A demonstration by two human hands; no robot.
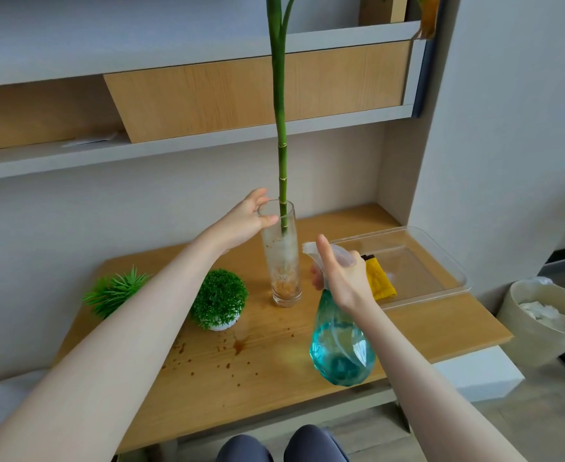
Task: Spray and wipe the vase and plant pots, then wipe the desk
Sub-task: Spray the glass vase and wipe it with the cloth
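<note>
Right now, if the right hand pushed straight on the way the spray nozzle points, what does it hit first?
Most likely the vase. The right hand grips the spray bottle, whose nozzle aims left toward the glass, with only a narrow gap showing between them. Depth is unclear from one view, so it could pass just in front.

Left grip [247, 221] pinching — right grip [338, 271] clenched

On the bench [424, 331] are counted 1 glass vase [283, 261], 2 potted plants [219, 300] [114, 290], 1 clear tray [454, 261], 1 yellow cloth [379, 278]; 1 spray bottle [339, 335] is held above it.
</note>
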